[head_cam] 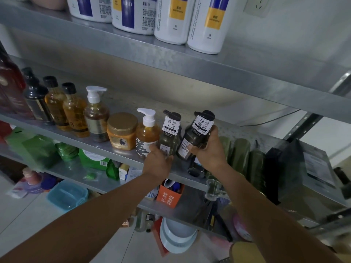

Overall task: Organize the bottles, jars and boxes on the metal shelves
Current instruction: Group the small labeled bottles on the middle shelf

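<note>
On the middle metal shelf (121,154) stands a row of amber bottles, a gold-lidded orange jar (122,131) and a white-pump bottle (147,132). My left hand (158,161) holds the base of a dark olive bottle (170,134) with a white tag, standing upright beside the pump bottle. My right hand (209,149) grips a second dark bottle (195,133), tilted left and lifted slightly off the shelf. Dark green bottles (241,154) lie on their sides behind my right hand.
Large white tubs and bottles (170,19) fill the top shelf. A dark box (296,168) sits at the right of the middle shelf. Green packages (39,149), an orange box (170,194) and a clear cup (212,187) occupy lower shelves. A blue basin (66,195) lies on the floor.
</note>
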